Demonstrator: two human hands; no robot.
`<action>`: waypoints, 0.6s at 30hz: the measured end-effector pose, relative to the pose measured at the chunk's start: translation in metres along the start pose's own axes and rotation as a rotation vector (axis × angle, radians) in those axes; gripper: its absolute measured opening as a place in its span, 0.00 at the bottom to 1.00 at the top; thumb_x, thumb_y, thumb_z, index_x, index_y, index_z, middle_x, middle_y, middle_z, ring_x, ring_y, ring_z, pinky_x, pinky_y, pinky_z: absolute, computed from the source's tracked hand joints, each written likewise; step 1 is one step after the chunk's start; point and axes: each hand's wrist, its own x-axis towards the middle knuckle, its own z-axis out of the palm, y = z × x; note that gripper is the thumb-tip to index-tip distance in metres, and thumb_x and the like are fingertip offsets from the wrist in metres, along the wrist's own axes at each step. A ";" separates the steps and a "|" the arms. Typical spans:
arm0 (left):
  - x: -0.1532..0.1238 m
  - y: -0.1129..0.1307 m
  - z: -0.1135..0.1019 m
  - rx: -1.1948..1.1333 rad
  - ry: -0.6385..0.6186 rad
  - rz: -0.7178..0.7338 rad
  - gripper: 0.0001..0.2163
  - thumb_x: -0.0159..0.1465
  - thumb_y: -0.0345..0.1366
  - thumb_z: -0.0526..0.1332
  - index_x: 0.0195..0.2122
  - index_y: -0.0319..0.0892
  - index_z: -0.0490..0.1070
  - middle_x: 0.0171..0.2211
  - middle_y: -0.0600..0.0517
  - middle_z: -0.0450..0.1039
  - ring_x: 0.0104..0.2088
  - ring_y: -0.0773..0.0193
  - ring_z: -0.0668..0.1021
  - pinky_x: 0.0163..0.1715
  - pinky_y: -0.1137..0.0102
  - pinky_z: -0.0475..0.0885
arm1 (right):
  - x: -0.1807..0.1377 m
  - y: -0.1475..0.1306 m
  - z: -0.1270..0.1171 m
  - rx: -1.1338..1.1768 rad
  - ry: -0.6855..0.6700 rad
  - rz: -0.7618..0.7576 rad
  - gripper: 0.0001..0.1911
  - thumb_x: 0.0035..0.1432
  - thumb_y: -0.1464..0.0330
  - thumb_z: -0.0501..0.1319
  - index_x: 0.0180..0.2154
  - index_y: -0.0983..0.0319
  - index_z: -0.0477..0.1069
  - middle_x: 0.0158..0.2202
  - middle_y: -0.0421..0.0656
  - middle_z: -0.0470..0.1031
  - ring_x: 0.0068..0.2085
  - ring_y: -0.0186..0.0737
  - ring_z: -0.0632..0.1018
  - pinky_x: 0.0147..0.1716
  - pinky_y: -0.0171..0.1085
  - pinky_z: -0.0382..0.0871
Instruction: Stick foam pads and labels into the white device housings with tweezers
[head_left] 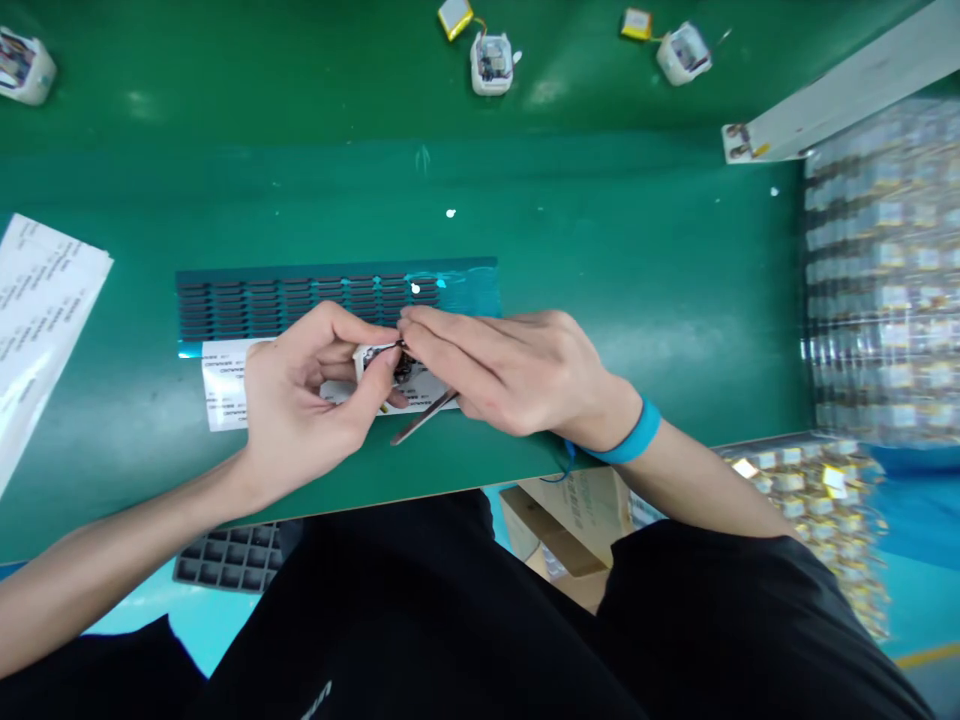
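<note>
Between its thumb and fingers, my left hand (315, 400) grips a small white plastic housing (365, 358) with electronics showing in its open side. My right hand (510, 370) is closed, its thumb and fingertips pinched at the housing's right edge; what the tips pinch is too small to make out. A slim metal tool, apparently tweezers (424, 418), sticks out beneath the right hand's curled fingers. Below both hands lies a blue-green sheet (262, 305) with rows of dark thin strips, and white printed backing paper (225, 390) along its near side. Part of the sheet is hidden.
White housings (492, 66) with yellow-edged batteries (455, 18) stand along the far side of the green table (637, 250). Printed paper (45, 330) lies left. Trays of small parts (885, 270) are at right. A cardboard box (577, 510) and black tray (229, 558) sit below the table edge.
</note>
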 end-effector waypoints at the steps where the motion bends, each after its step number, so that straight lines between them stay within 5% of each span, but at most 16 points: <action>1: 0.000 0.000 0.000 0.001 -0.002 0.007 0.06 0.66 0.27 0.69 0.36 0.45 0.76 0.26 0.58 0.82 0.23 0.65 0.85 0.21 0.76 0.79 | 0.001 0.000 0.002 0.088 0.019 0.045 0.17 0.78 0.74 0.50 0.52 0.65 0.78 0.51 0.44 0.87 0.39 0.32 0.85 0.26 0.33 0.72; 5: 0.002 0.001 -0.002 -0.007 -0.019 0.076 0.08 0.66 0.25 0.69 0.35 0.45 0.74 0.26 0.59 0.81 0.23 0.67 0.84 0.20 0.77 0.78 | 0.008 0.000 0.007 0.529 0.067 0.280 0.13 0.79 0.65 0.58 0.47 0.63 0.80 0.40 0.39 0.86 0.38 0.29 0.83 0.34 0.29 0.73; 10: 0.004 -0.004 -0.002 -0.030 -0.034 0.217 0.11 0.63 0.22 0.69 0.38 0.45 0.73 0.28 0.60 0.80 0.22 0.69 0.83 0.22 0.77 0.80 | 0.015 -0.004 0.010 0.841 0.115 0.537 0.22 0.75 0.53 0.63 0.36 0.63 0.79 0.24 0.34 0.71 0.24 0.26 0.67 0.27 0.32 0.61; 13: 0.004 -0.004 -0.003 0.050 -0.052 0.225 0.12 0.63 0.21 0.70 0.40 0.46 0.73 0.27 0.61 0.79 0.24 0.67 0.84 0.25 0.75 0.80 | 0.016 -0.008 0.011 0.920 0.107 0.625 0.25 0.74 0.49 0.62 0.35 0.63 0.78 0.22 0.33 0.68 0.22 0.26 0.63 0.25 0.34 0.57; 18: 0.003 0.003 -0.010 0.154 -0.079 0.140 0.09 0.67 0.27 0.71 0.45 0.48 0.76 0.31 0.60 0.83 0.30 0.64 0.86 0.29 0.71 0.79 | 0.016 -0.004 0.010 0.869 0.070 0.630 0.24 0.75 0.50 0.60 0.35 0.61 0.78 0.23 0.34 0.70 0.25 0.30 0.69 0.29 0.34 0.63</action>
